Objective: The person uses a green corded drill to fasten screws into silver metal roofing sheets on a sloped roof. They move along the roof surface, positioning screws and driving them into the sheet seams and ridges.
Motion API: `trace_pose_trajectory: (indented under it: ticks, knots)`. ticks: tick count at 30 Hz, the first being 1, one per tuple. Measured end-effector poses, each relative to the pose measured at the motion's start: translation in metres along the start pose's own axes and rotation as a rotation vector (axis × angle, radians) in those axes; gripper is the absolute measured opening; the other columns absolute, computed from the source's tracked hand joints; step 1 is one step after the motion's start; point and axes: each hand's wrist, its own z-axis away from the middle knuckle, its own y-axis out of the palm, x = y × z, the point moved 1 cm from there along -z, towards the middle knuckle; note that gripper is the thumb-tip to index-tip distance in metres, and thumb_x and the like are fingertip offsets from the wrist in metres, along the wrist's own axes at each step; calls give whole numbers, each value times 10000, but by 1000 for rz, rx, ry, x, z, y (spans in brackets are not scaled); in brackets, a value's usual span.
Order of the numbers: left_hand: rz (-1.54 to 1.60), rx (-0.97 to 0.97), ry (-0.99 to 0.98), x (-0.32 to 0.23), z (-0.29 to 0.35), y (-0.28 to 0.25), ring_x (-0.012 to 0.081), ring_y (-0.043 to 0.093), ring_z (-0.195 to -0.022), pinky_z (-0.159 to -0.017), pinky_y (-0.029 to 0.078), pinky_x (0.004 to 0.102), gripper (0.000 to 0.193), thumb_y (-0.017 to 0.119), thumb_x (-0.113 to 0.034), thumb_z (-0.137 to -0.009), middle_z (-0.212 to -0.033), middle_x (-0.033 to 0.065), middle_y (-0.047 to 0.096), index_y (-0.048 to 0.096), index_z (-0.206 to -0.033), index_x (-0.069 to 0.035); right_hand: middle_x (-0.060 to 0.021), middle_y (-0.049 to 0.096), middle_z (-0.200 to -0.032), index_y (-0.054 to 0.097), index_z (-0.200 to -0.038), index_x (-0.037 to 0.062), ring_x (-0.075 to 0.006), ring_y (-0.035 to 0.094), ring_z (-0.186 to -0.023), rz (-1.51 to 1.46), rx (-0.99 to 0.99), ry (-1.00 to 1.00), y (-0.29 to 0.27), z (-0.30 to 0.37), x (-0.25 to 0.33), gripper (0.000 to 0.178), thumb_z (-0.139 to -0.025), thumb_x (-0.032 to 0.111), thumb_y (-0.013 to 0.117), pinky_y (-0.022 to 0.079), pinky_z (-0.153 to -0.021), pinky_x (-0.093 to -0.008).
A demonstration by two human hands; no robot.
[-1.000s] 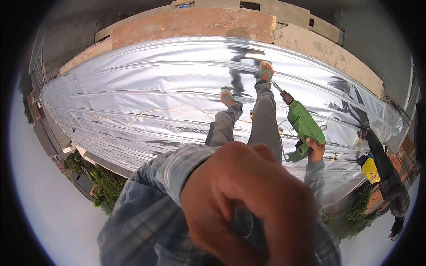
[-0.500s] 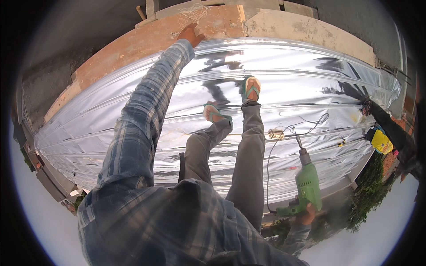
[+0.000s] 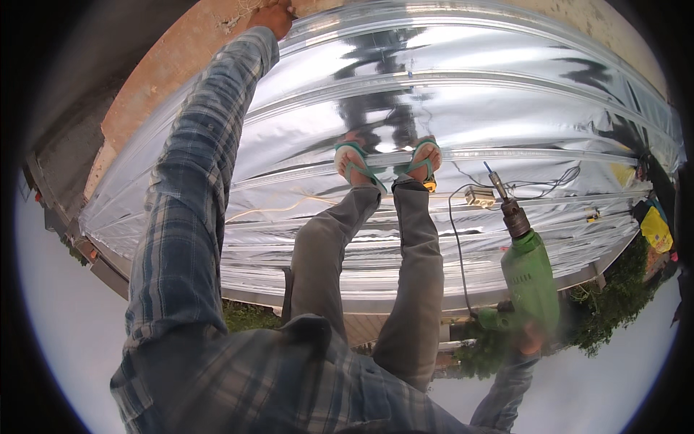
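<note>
My right hand [image 3: 531, 340], low at the right and a little blurred, is closed round the rear of a green power drill [image 3: 533, 278]. Its chuck holds a metal bit [image 3: 494, 179] pointing up and away. My left hand [image 3: 272, 19] is stretched far forward to the brown ledge [image 3: 181, 54], at the top edge of the view. The fingers look curled; whatever may be in them is hidden. Thin, pale tangled string [image 3: 233, 20] lies on the ledge beside this hand. Between my arms, my sandalled feet [image 3: 387, 163] stand on the shiny foil sheeting [image 3: 303, 119].
Raised metal ribs [image 3: 491, 81] run across the foil. A dark cable [image 3: 463, 267] leads from the drill past a small pale socket block [image 3: 478, 196]. A yellow bag [image 3: 655, 230] lies at the right edge. Trees [image 3: 611, 307] stand beyond the roof's lower border.
My feet have come side by side, the one on the right having stepped back. The ledge and my left hand sit higher in view. The drill has shifted right.
</note>
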Motion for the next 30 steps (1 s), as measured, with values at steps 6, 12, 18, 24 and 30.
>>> trace_pose_trajectory:
  ticks: [6,12,18,24,30]
  knots:
    - [-90,112,-36,1,-4,-27,388,316,-1419,-1143,327,476,632,452,-383,-980,-1580,207,216,314,-1487,-31,-147,589,-1198,496,-1313,-16,-298,599,-1057,-313,-92,225,43,-14,39,705,-684,136,774,508,-914,-427]
    - [-483,258,91,46,-55,34,367,290,-1434,-1141,340,459,632,461,-279,-971,-1600,186,152,239,-1511,-37,-100,651,-1051,540,-1261,-43,-219,636,-934,-231,-103,167,57,47,45,567,-799,218,740,542,-776,-360]
    - [-198,297,-61,-4,-17,-21,295,160,-1489,-1186,263,456,683,452,-279,-953,-1636,80,37,155,-1546,-116,-160,651,-1116,533,-1271,-93,-252,636,-994,-179,103,174,121,26,57,883,-593,382,840,499,-880,-368]
    - [-178,50,64,5,5,-14,373,310,-1419,-1160,318,402,613,419,-138,-942,-1609,167,130,224,-1521,-94,-179,650,-1134,533,-1259,-118,-251,634,-1021,-50,153,-125,161,-61,6,998,-519,450,887,486,-927,-371]
    - [-167,-180,61,25,2,0,404,438,-1326,-1117,370,432,523,408,-195,-958,-1592,168,194,345,-1475,-153,-198,622,-1173,503,-1264,-148,-264,623,-1047,-218,-17,-486,185,-134,-58,1038,-573,524,888,487,-928,-373]
